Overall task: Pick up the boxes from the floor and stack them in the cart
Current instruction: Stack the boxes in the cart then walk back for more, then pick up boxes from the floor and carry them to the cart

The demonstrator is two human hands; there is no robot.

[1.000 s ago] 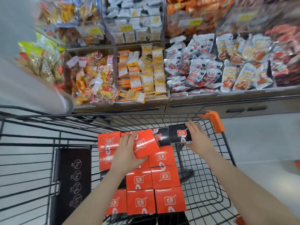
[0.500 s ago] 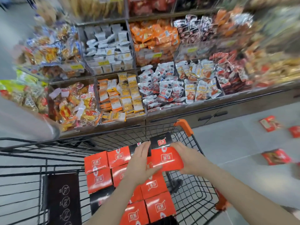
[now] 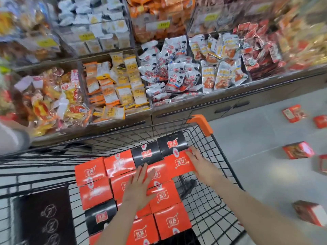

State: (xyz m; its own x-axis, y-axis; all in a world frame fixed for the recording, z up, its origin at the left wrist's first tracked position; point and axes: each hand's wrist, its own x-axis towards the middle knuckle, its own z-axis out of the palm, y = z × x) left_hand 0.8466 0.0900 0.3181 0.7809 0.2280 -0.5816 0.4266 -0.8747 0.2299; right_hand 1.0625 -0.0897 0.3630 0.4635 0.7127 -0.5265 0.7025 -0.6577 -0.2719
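Setting: supermarket aisle, wire cart (image 3: 219, 183) parked against the snack shelves (image 3: 123, 82).
Stacked so far: red and black boxes (image 3: 95, 191) laid in rows across the cart.
Latest box: red box (image 3: 178, 163) at the far right of the stack, beside a black box (image 3: 172, 143).
Right hand (image 3: 201, 165): fingers straight, pressing flat on that red box, gripping nothing.
Left hand (image 3: 139, 186): fingers spread, flat on the middle boxes, holding nothing.
Still to do: at least four boxes on the floor (image 3: 299, 150) to the right, well apart from the cart.
Progress: seemingly well past halfway.
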